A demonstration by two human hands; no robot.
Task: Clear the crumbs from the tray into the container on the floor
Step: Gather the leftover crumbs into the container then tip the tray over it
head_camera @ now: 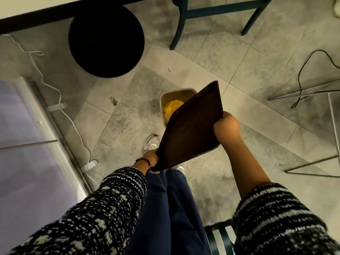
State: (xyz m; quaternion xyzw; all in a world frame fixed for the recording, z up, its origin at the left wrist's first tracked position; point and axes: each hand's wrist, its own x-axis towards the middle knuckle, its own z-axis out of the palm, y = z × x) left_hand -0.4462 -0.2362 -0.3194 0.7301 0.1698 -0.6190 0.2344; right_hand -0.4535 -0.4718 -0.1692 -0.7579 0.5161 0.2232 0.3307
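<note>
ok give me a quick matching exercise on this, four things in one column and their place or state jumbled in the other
Things:
1. tray
2. container
3. left hand
4. right hand

Place or state:
a. on the floor, holding yellow crumbs
b. grips the tray's nearest corner
c. tilted above the container
d. grips the tray's right side

Pairs: 1-c, 2-a, 3-b, 4-d

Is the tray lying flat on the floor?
No, the left hand and the right hand hold the tray tilted above the container.
</note>
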